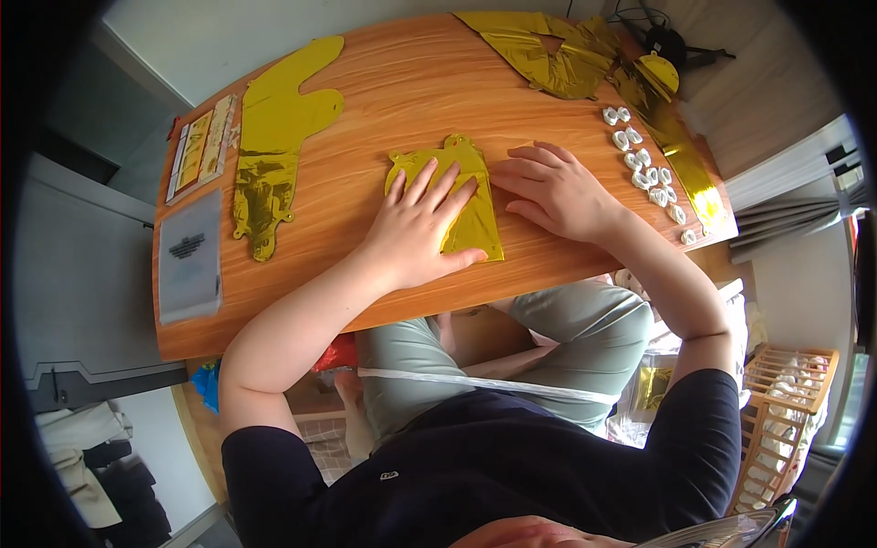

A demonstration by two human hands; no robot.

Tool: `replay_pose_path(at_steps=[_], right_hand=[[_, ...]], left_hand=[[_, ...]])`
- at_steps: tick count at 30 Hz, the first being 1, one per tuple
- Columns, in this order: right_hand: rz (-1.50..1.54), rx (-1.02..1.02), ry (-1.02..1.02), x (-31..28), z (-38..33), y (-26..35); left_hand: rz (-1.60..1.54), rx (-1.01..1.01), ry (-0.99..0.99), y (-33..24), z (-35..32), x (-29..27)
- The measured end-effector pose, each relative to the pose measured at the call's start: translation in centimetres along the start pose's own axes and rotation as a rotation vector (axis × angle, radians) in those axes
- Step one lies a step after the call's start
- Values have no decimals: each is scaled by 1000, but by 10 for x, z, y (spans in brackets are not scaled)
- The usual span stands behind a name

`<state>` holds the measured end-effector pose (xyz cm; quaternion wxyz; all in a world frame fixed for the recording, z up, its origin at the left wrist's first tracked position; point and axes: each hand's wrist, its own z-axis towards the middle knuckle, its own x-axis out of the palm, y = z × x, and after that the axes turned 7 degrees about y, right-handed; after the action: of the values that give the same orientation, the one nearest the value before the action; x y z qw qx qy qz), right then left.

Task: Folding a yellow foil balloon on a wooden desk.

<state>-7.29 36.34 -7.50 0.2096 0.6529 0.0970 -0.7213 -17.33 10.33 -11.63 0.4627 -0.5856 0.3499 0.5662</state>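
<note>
At the left end of the surface (pixel 402 82) lie a frosted plastic bag (pixel 190 265) and, beyond it, a printed pack (pixel 199 148); beside them a gold foil shape (pixel 274 137) is spread flat. Near the middle, the person's left hand (pixel 420 224) rests flat, fingers spread, on a folded gold foil piece (pixel 481 217). The right hand (pixel 559 196), apart from the left, curves loosely at its right edge; whether it touches is unclear. Farther right sit small white bundles (pixel 642 159) and a gold foil strip (pixel 678 151).
</note>
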Motion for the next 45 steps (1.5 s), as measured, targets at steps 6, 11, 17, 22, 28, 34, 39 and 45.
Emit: replay_pose_path(at_steps=[6,11,17,22,28,34,39,45], right_hand=[[-79,-71,28,-3,12,-11],[-228,-175,-26,-2,14,-16],[-122,-108,-5,-3,19,-17],[125,19,62,2,18,-23],[99,-28,-51,0,15,-2],[3,13,36,0,13,15],[25,190,119,-6,14,41],[49,245,159,1,8,46]], left_hand=[[-28,7,-1,2,0,1],[-39,1,6,1,1,0],[-57,-4,18,0,-1,-2],[-28,11,18,2,0,0],[-39,2,13,1,0,0],[-16,0,3,2,0,2],[-49,-7,5,4,-1,2],[-792,-6,129,33,-4,-35]])
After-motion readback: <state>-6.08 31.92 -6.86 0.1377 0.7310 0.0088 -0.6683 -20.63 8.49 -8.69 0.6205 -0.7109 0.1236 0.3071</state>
